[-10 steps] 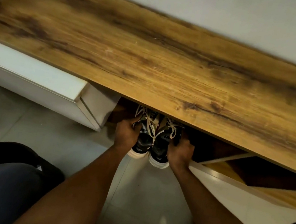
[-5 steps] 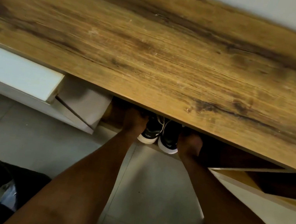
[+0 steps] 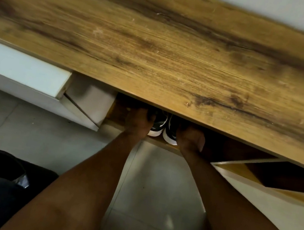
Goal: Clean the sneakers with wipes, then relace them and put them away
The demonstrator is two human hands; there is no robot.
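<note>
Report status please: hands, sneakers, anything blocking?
Left hand on left sneaker, right hand on right sneaker; grip unclear. Pair side by side under wooden top, heels showing. Nothing blocking seen.

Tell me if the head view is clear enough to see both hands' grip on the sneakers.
Head view: the wooden top is motion-blurred; its shadow darkens the shelf, hiding fingers of left hand and right hand; only the sneakers white heels show, so grip is unclear.
</note>
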